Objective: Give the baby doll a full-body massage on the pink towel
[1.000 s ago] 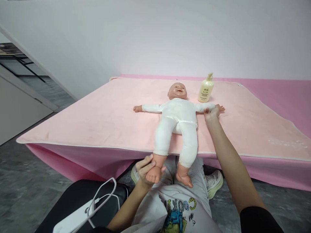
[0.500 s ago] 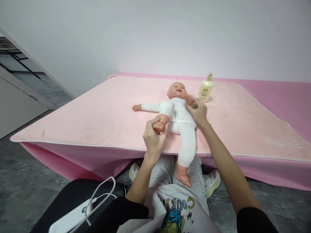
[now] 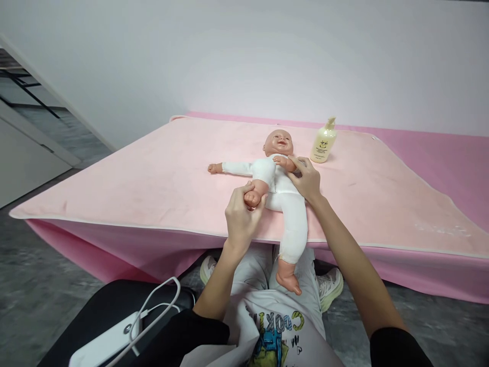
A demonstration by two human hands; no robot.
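Observation:
A baby doll [image 3: 294, 219] with a white cloth body lies face up, its head away from me. My left hand [image 3: 243, 210] is closed around the doll's foot [image 3: 252, 199], the leg bent up toward the belly. The other leg hangs over the table's front edge, its foot [image 3: 288, 277] above my lap. My right hand [image 3: 308, 179] grips the doll's arm [image 3: 284, 163] near the wrist, and that arm lies folded across the upper chest. On the left, the other arm [image 3: 237, 168] is stretched straight out. Beyond my right hand stands a pale yellow pump bottle [image 3: 323, 142].
A pale pink blanket [image 3: 153, 178] covers the table over a darker pink cloth [image 3: 451, 163]. A white wall rises behind. At lower left, a white device [image 3: 107, 339] with a cable lies on a black seat [image 3: 114, 298].
My right hand has moved slightly left and down, bringing the doll's arm from beside its chin across the chest. My left hand keeps its hold on the foot.

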